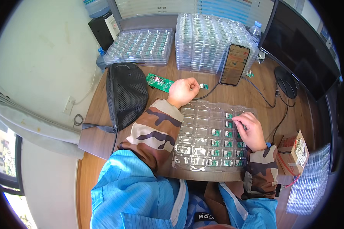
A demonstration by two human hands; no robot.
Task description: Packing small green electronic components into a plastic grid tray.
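My left hand (182, 91) is closed, its fingertips pinching a small green circuit board (205, 87) with a white connector. Under that hand's left side lies a larger green circuit board (156, 81) with a small lit display. A clear plastic tray (191, 130) with rows of pockets lies before me; small green boards (215, 143) sit in its right-hand columns, while the left columns hold none. Over the tray's right side is my right hand (250, 130), thumb and fingers drawn together beside a small board in an upper pocket. Whatever is between those fingertips is hidden.
A phone (235, 65) stands upright behind the tray, with black cables near it. Tall stacks of filled clear trays (198, 45) fill the back. A black mesh bag (127, 95) lies left, a monitor (298, 49) stands right, and a cardboard box (293, 154) sits at the right edge.
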